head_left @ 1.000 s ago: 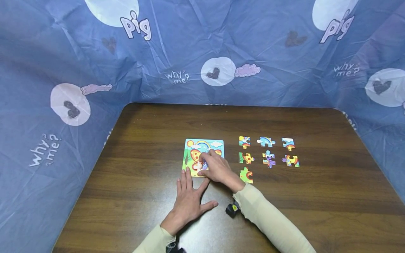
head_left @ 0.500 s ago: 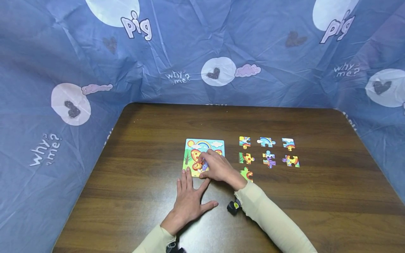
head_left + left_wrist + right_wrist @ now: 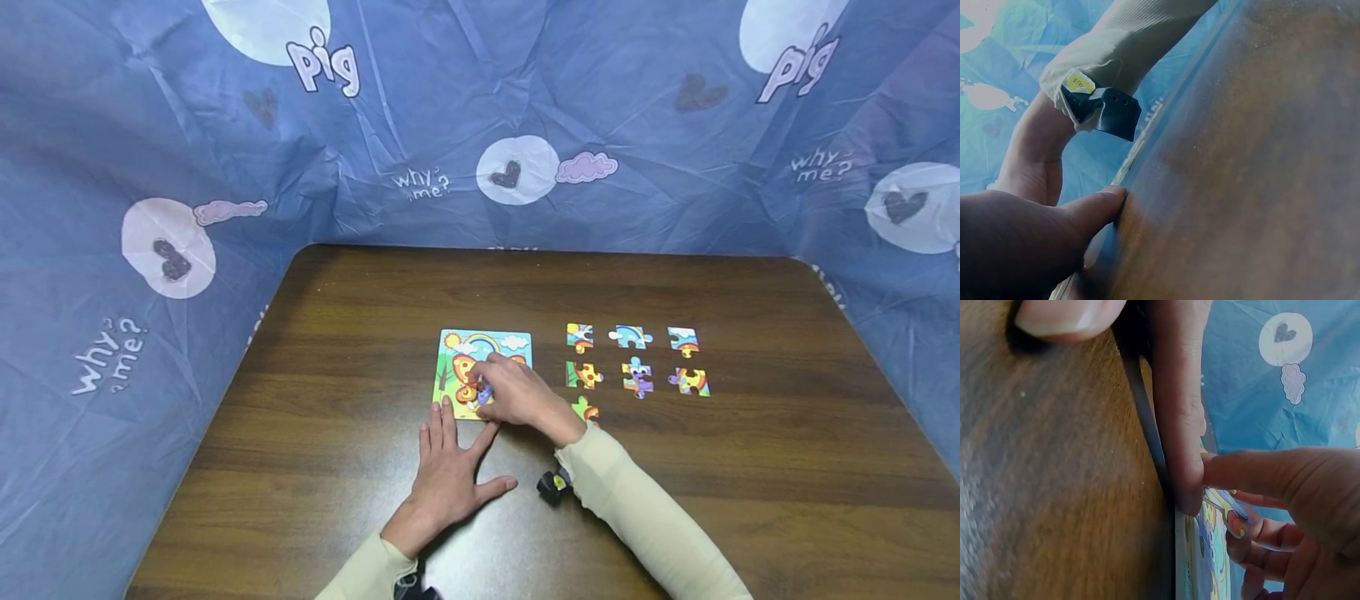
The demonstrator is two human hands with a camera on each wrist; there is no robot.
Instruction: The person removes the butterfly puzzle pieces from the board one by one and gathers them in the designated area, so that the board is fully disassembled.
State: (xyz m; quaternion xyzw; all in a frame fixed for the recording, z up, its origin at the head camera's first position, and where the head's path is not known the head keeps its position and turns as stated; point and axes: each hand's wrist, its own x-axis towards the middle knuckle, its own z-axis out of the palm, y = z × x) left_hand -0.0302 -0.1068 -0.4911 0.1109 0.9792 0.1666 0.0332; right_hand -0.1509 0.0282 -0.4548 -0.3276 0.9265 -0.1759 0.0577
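A square puzzle board (image 3: 442, 375) with a sun, rainbow and butterfly picture lies on the brown table. My left hand (image 3: 446, 483) rests on the table in front of it, fingers spread and fairly straight, with fingertips at the board's near edge. Over the board's lower right part, my right hand (image 3: 521, 396) bends its fingers down and covers some of the picture. In the right wrist view, a tilted puzzle piece (image 3: 1235, 522) is pinched between the right thumb and fingers, low over the board. How far it sits in the picture cannot be seen.
Several loose puzzle pieces (image 3: 637, 377) lie in rows right of the board. The lowest one, a green piece (image 3: 585, 408), is partly hidden by the right wrist. A blue patterned cloth (image 3: 450, 108) stands behind the table (image 3: 360, 308).
By my right fingertips, a pale patch on the board has given way to red and yellow picture. The right wrist has shifted slightly and hides more of the green piece. The left hand stays still.
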